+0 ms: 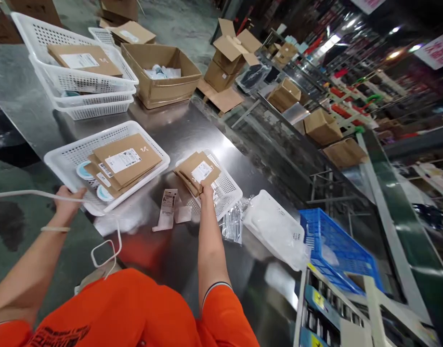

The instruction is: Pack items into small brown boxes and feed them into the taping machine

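Observation:
My left hand (67, 201) is closed on the near left edge of a shallow white plastic basket (68, 156). Several flat brown cardboard mailers (133, 154) with white labels lie in it, beside round items with pale blue rims (105, 193). My right hand (206, 191) grips the near edge of a small stack of cardboard mailers (197, 168), tilted over a smaller white basket (230, 190). Part of that basket is hidden beneath the stack. Printed label slips (167, 209) lie on the metal table just left of my right forearm.
Stacked white baskets (87, 86) and an open carton (167, 89) stand at the table's far side. Clear plastic bags (233, 224), another white basket (275, 226) and a blue crate (337, 255) lie to the right, near a roller conveyor (320, 308). A white cable (30, 193) crosses my left hand.

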The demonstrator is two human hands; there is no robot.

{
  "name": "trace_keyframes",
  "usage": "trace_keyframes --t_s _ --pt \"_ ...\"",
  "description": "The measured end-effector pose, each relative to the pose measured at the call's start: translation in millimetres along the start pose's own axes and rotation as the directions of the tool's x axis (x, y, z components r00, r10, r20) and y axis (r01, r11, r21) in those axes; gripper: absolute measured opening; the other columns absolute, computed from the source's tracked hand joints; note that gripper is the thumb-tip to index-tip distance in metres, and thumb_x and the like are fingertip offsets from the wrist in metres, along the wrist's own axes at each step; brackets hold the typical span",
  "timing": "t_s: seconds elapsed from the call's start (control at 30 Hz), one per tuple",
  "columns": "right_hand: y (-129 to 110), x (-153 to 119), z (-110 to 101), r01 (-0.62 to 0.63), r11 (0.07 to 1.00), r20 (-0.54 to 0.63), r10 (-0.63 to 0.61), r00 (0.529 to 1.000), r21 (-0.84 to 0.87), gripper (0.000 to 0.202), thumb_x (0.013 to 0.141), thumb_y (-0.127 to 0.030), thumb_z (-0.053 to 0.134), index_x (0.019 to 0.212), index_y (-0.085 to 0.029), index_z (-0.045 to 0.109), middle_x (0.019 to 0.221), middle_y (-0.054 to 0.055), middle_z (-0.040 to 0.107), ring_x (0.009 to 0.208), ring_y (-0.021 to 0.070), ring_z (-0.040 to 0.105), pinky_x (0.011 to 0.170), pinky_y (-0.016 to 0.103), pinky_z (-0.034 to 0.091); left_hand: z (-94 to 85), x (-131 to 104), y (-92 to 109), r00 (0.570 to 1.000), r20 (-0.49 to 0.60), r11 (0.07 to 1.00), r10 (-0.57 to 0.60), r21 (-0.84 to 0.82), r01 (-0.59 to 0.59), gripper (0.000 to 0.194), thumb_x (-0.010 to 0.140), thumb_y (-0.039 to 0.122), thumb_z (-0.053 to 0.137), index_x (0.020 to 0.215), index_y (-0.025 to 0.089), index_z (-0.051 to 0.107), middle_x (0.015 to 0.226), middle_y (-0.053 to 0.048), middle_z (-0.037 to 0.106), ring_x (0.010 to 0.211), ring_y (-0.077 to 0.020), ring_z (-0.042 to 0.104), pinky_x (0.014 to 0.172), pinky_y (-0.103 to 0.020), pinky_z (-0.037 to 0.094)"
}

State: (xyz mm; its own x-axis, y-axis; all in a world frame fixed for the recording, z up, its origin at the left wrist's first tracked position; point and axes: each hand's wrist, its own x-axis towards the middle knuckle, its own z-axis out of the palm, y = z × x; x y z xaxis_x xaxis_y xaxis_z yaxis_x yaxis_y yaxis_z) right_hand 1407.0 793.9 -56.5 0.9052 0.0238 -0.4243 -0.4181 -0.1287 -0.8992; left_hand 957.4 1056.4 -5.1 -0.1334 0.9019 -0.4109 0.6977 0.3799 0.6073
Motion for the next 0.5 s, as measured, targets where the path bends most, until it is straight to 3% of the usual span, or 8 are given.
trace_keyframes --t_s 0.1,0.17,0.23,0.27,0.33,0.4,0.47,0.5 --pt "-1.5 -19.2 -51.9 0.057 0.992 0.02 -0.06 0.998 0.112 0.028 0.077 -0.026 0.079 0.103 -0.024 0.068 0.091 0.001 0.08 0.093 0.0216 0.08 0.082 0.034 0.071 -3.7 -8.9 2.5 0.969 -0.185 0.986 0.164 0.005 -0.166 0.055 0.077 0.024 0.084 0.124 0.015 0.056 0.129 -0.016 0.068 0.13 -0.0384 0.065 0.123 -0.061 0.053" --pt "7.8 -42.6 -103.6 0.12 0.981 0.055 -0.13 0.99 0.152 0.036 0.073 -0.029 0.084 0.105 -0.024 0.07 0.097 0.003 0.084 0.097 0.0232 0.082 0.087 0.036 0.072 -2.6 -20.2 5.3 0.866 -0.319 0.919 0.384 0.037 -0.394 0.07 0.077 0.025 0.082 0.137 0.011 0.049 0.153 -0.027 0.058 0.144 -0.0401 0.058 0.131 -0.062 0.047" --pt "26.4 -73.7 -161.7 0.149 0.98 0.08 -0.16 0.984 0.13 0.045 0.066 -0.034 0.09 0.106 -0.025 0.072 0.104 0.006 0.086 0.097 0.0259 0.084 0.086 0.039 0.073 8.3 -38.2 10.4 0.777 -0.309 0.816 0.548 -0.005 -0.578 0.063 0.082 0.027 0.076 0.137 0.013 0.049 0.15 -0.025 0.059 0.138 -0.0362 0.063 0.127 -0.059 0.051" --pt "38.5 -91.3 -190.4 0.146 0.983 0.085 -0.155 0.984 0.112 0.05 0.062 -0.035 0.093 0.106 -0.026 0.072 0.106 0.006 0.087 0.096 0.0271 0.084 0.084 0.041 0.073 19.0 -50.4 13.3 0.765 -0.222 0.774 0.605 -0.065 -0.63 0.056 0.085 0.03 0.074 0.134 0.016 0.05 0.141 -0.02 0.065 0.129 -0.0332 0.068 0.123 -0.056 0.055" --pt "66.3 -127.8 -241.6 0.106 0.993 0.102 -0.111 0.989 0.058 0.055 0.057 -0.037 0.096 0.105 -0.027 0.072 0.105 0.007 0.088 0.09 0.0294 0.085 0.08 0.044 0.074 51.1 -83.0 17.0 0.722 0.163 0.74 0.672 -0.2 -0.643 0.043 0.09 0.036 0.07 0.128 0.021 0.054 0.121 -0.011 0.071 0.114 -0.0287 0.072 0.115 -0.051 0.059" --pt "96.5 -161.9 -280.0 0.054 0.998 0.114 -0.056 0.992 0.014 0.054 0.056 -0.039 0.097 0.101 -0.028 0.07 0.1 0.007 0.087 0.084 0.0308 0.084 0.076 0.045 0.073 93.3 -126.6 12.8 0.499 0.631 0.768 0.594 -0.259 -0.586 0.039 0.091 0.043 0.071 0.123 0.025 0.059 0.107 -0.006 0.075 0.106 -0.028 0.074 0.107 -0.048 0.062" --pt "125.9 -188.4 -305.0 0.014 1.0 0.115 -0.014 0.993 0.004 0.052 0.056 -0.041 0.096 0.098 -0.028 0.068 0.094 0.007 0.086 0.08 0.0314 0.084 0.073 0.046 0.073 136.9 -178.2 -2.5 0.296 0.836 0.793 0.462 -0.239 -0.56 0.041 0.082 0.046 0.078 0.114 0.026 0.065 0.09 -0.005 0.076 0.089 -0.0304 0.077 0.089 -0.047 0.066" --pt "139.4 -197.6 -313.6 0.004 1.0 0.114 -0.004 0.993 0.006 0.052 0.057 -0.041 0.096 0.097 -0.029 0.066 0.092 0.006 0.085 0.079 0.0317 0.084 0.073 0.047 0.072 156.6 -205.0 -13.8 0.237 0.88 0.797 0.412 -0.222 -0.561 0.044 0.076 0.046 0.083 0.111 0.025 0.067 0.086 -0.006 0.076 0.085 -0.0326 0.078 0.084 -0.048 0.066"
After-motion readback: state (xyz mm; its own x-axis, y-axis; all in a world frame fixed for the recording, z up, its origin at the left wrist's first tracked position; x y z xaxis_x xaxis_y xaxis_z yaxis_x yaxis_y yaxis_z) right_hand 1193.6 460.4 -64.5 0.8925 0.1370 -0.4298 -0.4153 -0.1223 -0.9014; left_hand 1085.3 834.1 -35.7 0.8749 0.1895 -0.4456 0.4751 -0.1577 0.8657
